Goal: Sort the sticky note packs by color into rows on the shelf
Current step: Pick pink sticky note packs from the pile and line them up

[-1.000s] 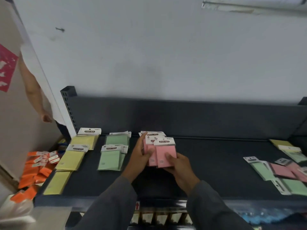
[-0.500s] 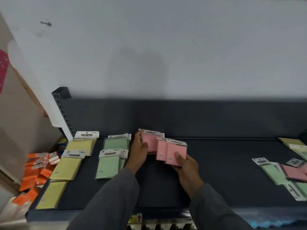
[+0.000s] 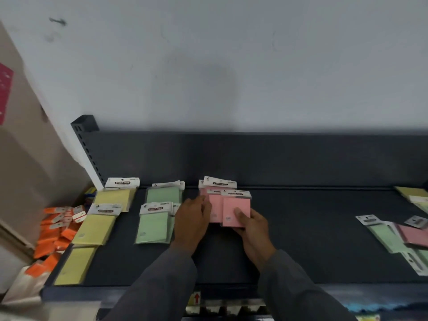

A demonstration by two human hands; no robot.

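Observation:
On the dark shelf point(image 3: 301, 239) lie a column of yellow sticky note packs point(image 3: 97, 228) at the left and a column of green packs point(image 3: 155, 225) beside it. Pink packs point(image 3: 218, 184) sit at the back centre. My right hand point(image 3: 252, 230) grips a small stack of pink packs point(image 3: 234, 212) from below, thumb on the front one. My left hand point(image 3: 192, 218) touches the left edge of that stack with its fingers. A mixed heap of green and pink packs point(image 3: 398, 235) lies at the right.
Orange packets point(image 3: 58, 230) are piled on a lower surface left of the shelf. A perforated upright post point(image 3: 88, 147) stands at the shelf's back left corner. A cardboard box point(image 3: 27, 158) fills the left side. More yellow packs point(image 3: 414, 195) sit at the far right back.
The pink stack in my right hand has come back leftward toward the pink pile. My left hand moved from the back pile onto the stack's left edge.

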